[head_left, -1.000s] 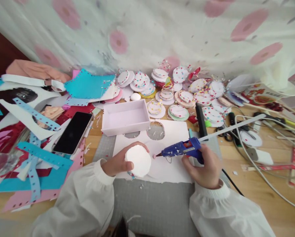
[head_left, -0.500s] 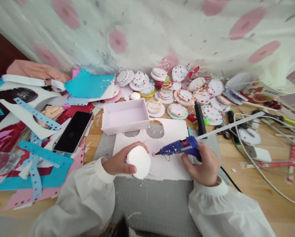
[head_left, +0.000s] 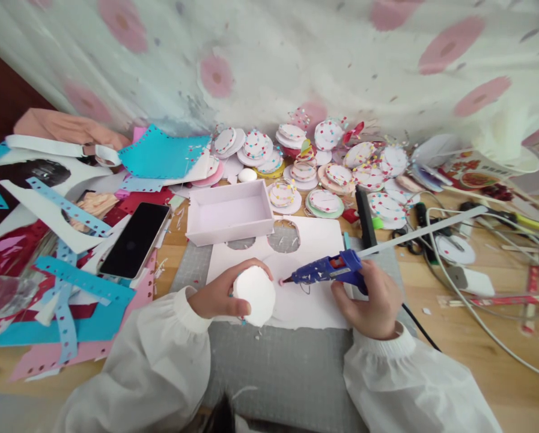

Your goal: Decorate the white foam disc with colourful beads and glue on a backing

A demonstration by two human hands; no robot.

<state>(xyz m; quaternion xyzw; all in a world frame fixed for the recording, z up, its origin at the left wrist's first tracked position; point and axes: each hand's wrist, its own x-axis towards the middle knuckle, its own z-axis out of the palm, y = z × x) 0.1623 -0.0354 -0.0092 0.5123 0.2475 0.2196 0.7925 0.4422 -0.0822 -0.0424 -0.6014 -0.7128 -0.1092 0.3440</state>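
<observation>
Between the thumb and fingers of my left hand point(head_left: 222, 293) is a round white disc point(head_left: 255, 296), its flat face turned up toward me. Small coloured bits show at its lower edge. My right hand point(head_left: 371, 300) is wrapped round the handle of a blue glue gun point(head_left: 327, 269). Its nozzle points left, close to the disc but apart from it, with a small pink spot by the tip. A long white glue stick point(head_left: 425, 230) sticks out of its back. Under both hands lies a white sheet point(head_left: 323, 307) with round holes cut in it.
A grey cutting mat point(head_left: 278, 373) lies beneath the sheet. Behind stand a pale open box point(head_left: 229, 213) and several layered discs trimmed with coloured beads point(head_left: 325, 201). Left are a phone point(head_left: 134, 240) and paper scraps point(head_left: 84, 279). White cables point(head_left: 465, 313) and scissors point(head_left: 408, 239) lie right.
Almost nothing differs. Both hands keep their places, with the disc and the glue gun held as before; the view has shifted very slightly.
</observation>
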